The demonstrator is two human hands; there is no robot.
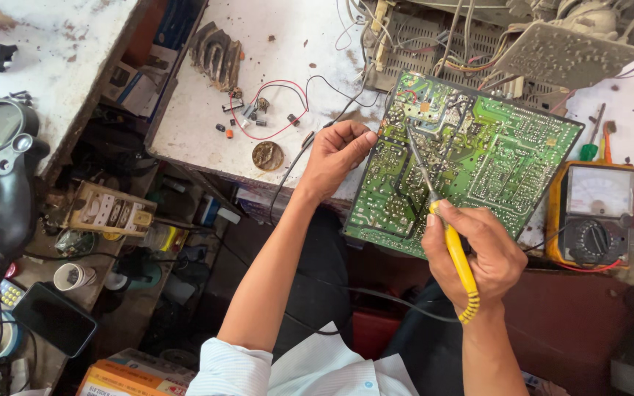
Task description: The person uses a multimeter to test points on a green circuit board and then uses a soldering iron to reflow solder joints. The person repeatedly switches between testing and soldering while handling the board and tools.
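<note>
So the left hand [335,156] pinches the green circuit board [471,158] at its edge, tilted off the surface [288,44], while the right hand [478,253] grips a yellow soldering iron [458,257], tip probably touching a joint.

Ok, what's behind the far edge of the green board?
Behind the green circuit board sits an open grey chassis with loose wires and a perforated metal plate. The board covers the chassis's lower part, so nothing there can be seen.

Circuit board [478,154] on bench edge [207,147], multimeter [596,213] just right of it.
</note>
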